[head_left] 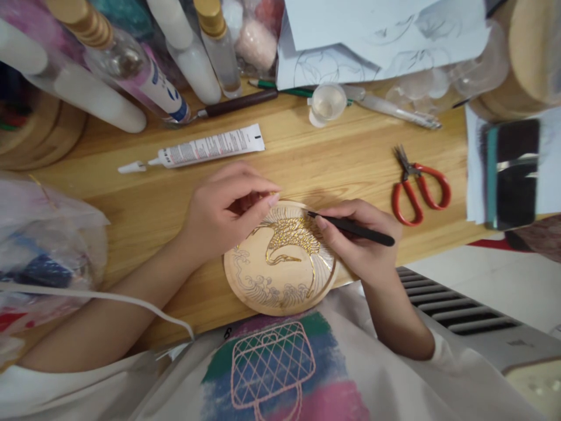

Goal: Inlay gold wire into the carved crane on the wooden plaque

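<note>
A round wooden plaque (258, 263) lies at the table's near edge, bearing a crane outlined in gold wire and wave lines drawn below it. My left hand (228, 204) is at the plaque's upper left rim, thumb and forefinger pinched together. A tiny gold bit, seemingly wire, shows at those fingertips. Black tweezers (359, 227) rest in the grip of my right hand (366, 240), at the plaque's upper right. Their tips point left, over the crane's upper part. Whether the tips hold anything is too small to tell.
A white glue tube (210, 146) lies beyond my left hand, its cap (131, 168) beside the nozzle. Red-handled pliers (416, 184) lie right of my right hand. A small plastic cup (327, 104), bottles (144, 82), paper drawings (381, 35) and a phone (517, 175) surround the work area.
</note>
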Motion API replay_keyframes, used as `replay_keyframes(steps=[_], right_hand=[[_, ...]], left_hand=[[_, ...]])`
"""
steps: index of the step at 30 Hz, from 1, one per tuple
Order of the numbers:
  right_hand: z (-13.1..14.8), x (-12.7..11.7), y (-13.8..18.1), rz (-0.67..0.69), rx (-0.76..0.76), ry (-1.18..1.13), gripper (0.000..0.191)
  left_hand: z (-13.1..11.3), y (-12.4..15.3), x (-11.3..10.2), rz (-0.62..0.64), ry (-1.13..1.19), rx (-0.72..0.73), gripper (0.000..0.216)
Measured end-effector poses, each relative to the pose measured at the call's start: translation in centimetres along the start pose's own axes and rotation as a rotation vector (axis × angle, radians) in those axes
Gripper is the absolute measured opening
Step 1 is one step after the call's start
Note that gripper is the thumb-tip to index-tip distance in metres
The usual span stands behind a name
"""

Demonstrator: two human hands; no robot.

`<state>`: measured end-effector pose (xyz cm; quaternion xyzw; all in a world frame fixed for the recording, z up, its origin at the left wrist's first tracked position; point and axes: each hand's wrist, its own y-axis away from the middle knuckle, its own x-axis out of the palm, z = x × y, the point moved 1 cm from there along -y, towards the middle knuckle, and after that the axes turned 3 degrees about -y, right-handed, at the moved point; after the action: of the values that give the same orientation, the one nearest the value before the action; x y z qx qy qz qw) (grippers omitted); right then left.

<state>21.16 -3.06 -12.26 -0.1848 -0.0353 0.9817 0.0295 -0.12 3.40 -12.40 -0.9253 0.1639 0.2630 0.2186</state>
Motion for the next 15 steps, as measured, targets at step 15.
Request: replay_keyframes(steps=[15], right_hand=[[0.03, -0.03, -0.06, 0.007, 0.003, -0.014, 0.006]], left_hand=[[0.14, 0.02, 0.02, -0.016, 0.002, 0.018, 0.009]])
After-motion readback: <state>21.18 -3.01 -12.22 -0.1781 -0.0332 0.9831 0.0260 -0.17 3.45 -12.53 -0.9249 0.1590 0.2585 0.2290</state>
